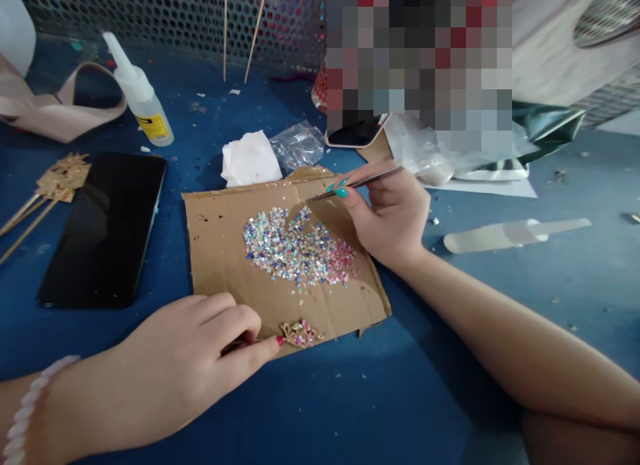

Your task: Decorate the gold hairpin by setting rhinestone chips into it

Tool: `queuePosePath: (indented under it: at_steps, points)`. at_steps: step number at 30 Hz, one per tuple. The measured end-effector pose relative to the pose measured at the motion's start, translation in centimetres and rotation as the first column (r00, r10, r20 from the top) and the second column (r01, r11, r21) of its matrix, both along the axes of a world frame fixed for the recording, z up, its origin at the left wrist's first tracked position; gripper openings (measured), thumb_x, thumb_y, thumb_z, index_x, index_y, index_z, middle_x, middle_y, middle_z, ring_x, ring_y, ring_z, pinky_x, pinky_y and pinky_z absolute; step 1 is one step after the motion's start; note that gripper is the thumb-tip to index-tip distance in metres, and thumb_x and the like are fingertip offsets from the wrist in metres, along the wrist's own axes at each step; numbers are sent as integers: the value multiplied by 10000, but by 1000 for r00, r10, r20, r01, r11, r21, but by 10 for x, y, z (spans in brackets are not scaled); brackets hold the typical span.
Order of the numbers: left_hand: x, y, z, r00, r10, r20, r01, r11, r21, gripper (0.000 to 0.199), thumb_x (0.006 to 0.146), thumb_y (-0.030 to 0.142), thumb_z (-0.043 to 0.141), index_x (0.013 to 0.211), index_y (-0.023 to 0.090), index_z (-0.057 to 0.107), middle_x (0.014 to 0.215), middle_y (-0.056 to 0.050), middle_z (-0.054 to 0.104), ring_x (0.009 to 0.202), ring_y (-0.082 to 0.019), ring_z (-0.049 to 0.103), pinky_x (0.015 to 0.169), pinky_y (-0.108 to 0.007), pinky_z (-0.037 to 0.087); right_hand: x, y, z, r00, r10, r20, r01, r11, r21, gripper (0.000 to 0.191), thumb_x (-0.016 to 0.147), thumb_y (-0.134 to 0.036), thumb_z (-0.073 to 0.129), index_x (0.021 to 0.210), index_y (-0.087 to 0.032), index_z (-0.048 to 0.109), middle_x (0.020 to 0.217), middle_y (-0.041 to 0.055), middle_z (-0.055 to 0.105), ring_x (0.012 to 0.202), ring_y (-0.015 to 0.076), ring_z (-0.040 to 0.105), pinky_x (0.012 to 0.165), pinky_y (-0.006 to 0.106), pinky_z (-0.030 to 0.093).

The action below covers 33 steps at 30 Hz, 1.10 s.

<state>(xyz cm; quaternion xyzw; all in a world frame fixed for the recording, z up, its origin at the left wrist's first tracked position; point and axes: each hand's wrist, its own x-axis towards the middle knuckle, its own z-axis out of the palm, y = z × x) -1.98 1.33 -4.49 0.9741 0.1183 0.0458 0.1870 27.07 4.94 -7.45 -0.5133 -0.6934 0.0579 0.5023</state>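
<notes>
While the right hand point(393, 218) grips a pair of tweezers point(373, 179), whose tips sit near the far side of the shiny chips point(295, 252) on a cardboard sheet point(217, 258) and are too fine to show whether they pinch anything, the left hand point(195, 358) grasps a gold ornament point(301, 333) at the sheet's near edge, its left end hidden beneath that hand. Blocky pixels cover whatever lies beyond the pale-rimmed phone point(356, 133), and the picture's left edge cuts off a pinkish ribbon point(50, 115) and some thin sticks point(27, 228).
</notes>
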Motion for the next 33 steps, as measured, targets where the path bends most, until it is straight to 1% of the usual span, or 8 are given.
queuePosePath:
  at_steps: [5, 12, 16, 18, 21, 24, 29, 33]
  points:
    - [1, 0, -2, 1000, 4, -15, -4, 1000, 0, 452, 924, 92, 380, 1334, 274, 444, 940, -17, 539, 770, -161, 462, 679, -294, 336, 1, 2, -2, 999, 44, 10, -44, 999, -8, 35, 850, -209, 614, 875, -223, 594, 814, 0, 637, 765, 151, 645, 710, 323, 537]
    - [-3, -1, -2, 1000, -3, -12, 3, 1000, 0, 515, 884, 80, 417, 1360, 275, 417, 969, -19, 542, 769, -163, 466, 672, -299, 342, 1, 1, -3, 999, 43, -23, -43, 999, -15, 40, 841, -211, 623, 866, -219, 593, 812, 5, 646, 778, 156, 648, 728, 326, 537]
    - [-3, -3, -1, 999, 19, 33, -18, 1000, -6, 463, 908, 103, 397, 1339, 268, 446, 951, -22, 547, 765, -163, 465, 665, -296, 346, 0, -1, -3, 996, 87, -20, -86, 996, 24, 51, 837, -186, 617, 869, -219, 595, 821, 4, 656, 784, 154, 653, 726, 324, 536]
    - [-3, -3, -3, 999, 30, 43, -30, 1000, 1, 457, 912, 108, 415, 1338, 271, 445, 949, -23, 539, 771, -162, 459, 671, -296, 344, 0, -2, -2, 993, 115, -10, -114, 993, 38, 64, 832, -169, 612, 864, -221, 595, 816, 4, 658, 782, 154, 653, 712, 321, 534]
    - [-3, -4, -7, 998, 28, 63, -29, 999, 20, 439, 915, 117, 455, 1327, 270, 451, 960, -24, 527, 777, -165, 445, 666, -300, 333, -1, -5, 0, 987, 158, 11, -158, 986, 43, 85, 821, -149, 613, 863, -222, 599, 812, 8, 663, 775, 157, 649, 702, 326, 533]
    - [-3, -4, -9, 996, 25, 81, -26, 1000, 10, 430, 925, 104, 440, 1321, 270, 459, 947, -24, 520, 771, -163, 442, 658, -296, 336, -2, -8, 1, 981, 189, 34, -191, 981, 44, 104, 813, -132, 615, 863, -223, 603, 807, 13, 665, 763, 156, 642, 698, 332, 533]
    - [-2, -5, -7, 994, 40, 97, -41, 999, 3, 386, 951, 126, 412, 1304, 270, 477, 922, -18, 517, 763, -157, 450, 653, -290, 346, -4, -8, 4, 975, 214, 60, -217, 975, 52, 121, 808, -118, 618, 864, -225, 604, 807, 15, 666, 771, 155, 641, 699, 333, 539]
    - [-2, -6, -10, 994, 54, 90, -55, 998, 5, 377, 959, 167, 452, 1312, 299, 465, 913, -3, 517, 765, -151, 456, 657, -286, 345, -5, -8, 5, 972, 221, 78, -226, 973, 47, 108, 813, -130, 614, 866, -222, 604, 806, 18, 670, 780, 161, 646, 702, 337, 546]
